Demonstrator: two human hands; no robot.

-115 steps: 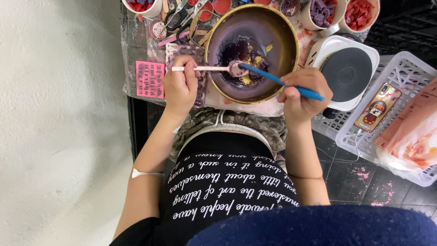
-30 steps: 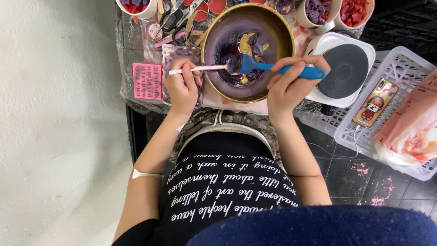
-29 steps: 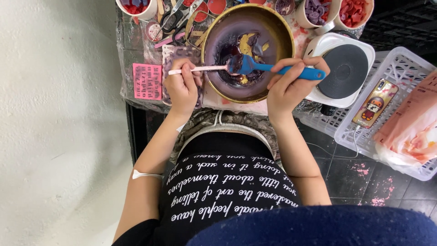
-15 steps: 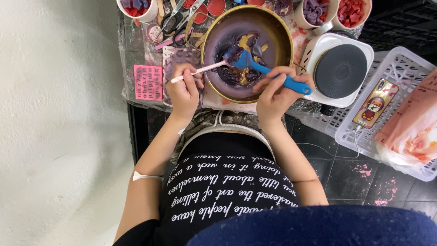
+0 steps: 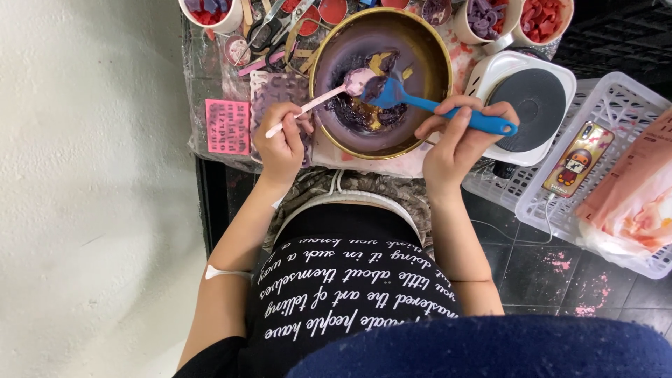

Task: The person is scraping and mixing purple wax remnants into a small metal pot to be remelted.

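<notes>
Your left hand (image 5: 281, 143) is closed around the handle of a pink spoon (image 5: 322, 98), just left of the brass bowl (image 5: 381, 80), with the spoon's head lying inside the bowl. Your right hand (image 5: 462, 140) is clamped on the handle of a blue spatula (image 5: 437, 108) at the bowl's right rim, its blade down in the dark purple mass (some yellow bits show there) beside the spoon's head. Right of the bowl sits a white hot plate (image 5: 525, 105); left of it lies a pink stencil card (image 5: 227, 126).
</notes>
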